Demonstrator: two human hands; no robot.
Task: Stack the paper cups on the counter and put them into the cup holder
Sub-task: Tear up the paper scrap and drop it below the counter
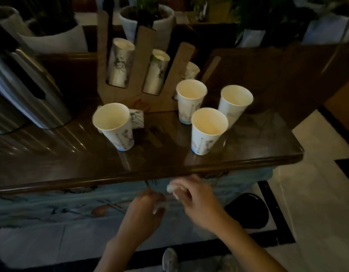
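Several white printed paper cups stand upright and apart on the dark wooden counter (71,163): one at the left (112,124), one in front (208,130), one behind it (191,99) and one at the right (235,103). Another cup (137,119) lies on its side behind the left one. The brown slotted cup holder (138,61) at the back holds stacks of cups (120,61) in its slots. Both hands are below the counter's front edge, blurred. My right hand (197,199) pinches a small white wad (172,188). My left hand (146,211) is curled close beside it.
A steel hot-water urn (22,85) with a cord fills the counter's left end. White plant pots (52,36) stand behind the counter. The counter's right end stops near x 1580. A black bin (248,209) sits on the tiled floor below, and my shoe (169,260) shows at the bottom.
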